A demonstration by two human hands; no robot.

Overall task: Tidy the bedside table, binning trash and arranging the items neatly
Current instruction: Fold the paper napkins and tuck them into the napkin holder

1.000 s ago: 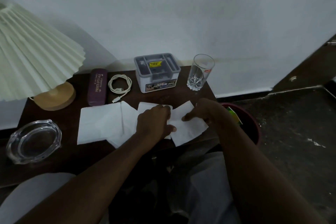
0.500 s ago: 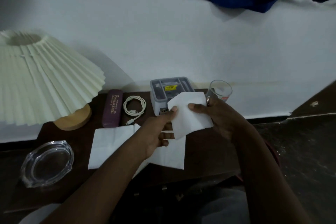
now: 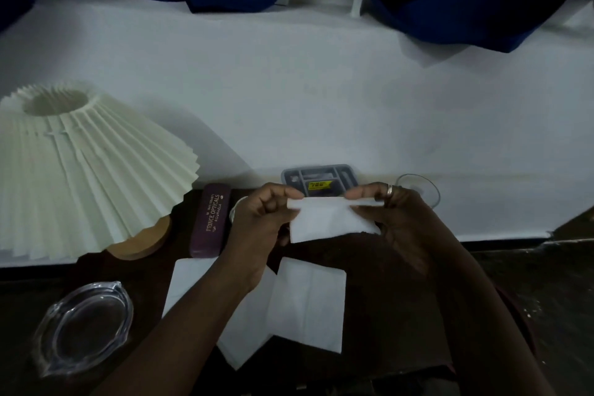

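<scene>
Since half a second ago: tissue [image 3: 328, 219] lifted a little higher above the bedside table [image 3: 154, 273] and now folded over along its top edge, where earlier held as an open sheet. Pinched at both top corners: left hand [image 3: 257, 228] with thumb and forefinger closed on the left end of the fold, right hand [image 3: 398, 222] with thumb and fingers closed on the right end, a ring [image 3: 389, 190] showing on 1 finger. Held up in front of the grey box [image 3: 318, 182], clear of the tabletop.

Still lying flat below: at least 2 more white tissues [image 3: 308, 302], overlapping, near the front edge. Behind and to the left: purple spectacle case [image 3: 210, 222], lamp [image 3: 83, 167] on its wooden base, glass ashtray [image 3: 83, 328] well apart at the front left. Drinking glass [image 3: 418, 190] partly hidden behind the right hand. Coiled cable mostly hidden behind the left wrist.

Step in hand, at a guess: folding the loose tissues 1 by 1 into a neat stack, not binning them. Next move likely calls for pressing the crease flat, perhaps folding once more, then setting the piece down squarely and taking up the next sheet. Thin paper, so a light, even pinch to avoid tearing or a crooked crease.
</scene>
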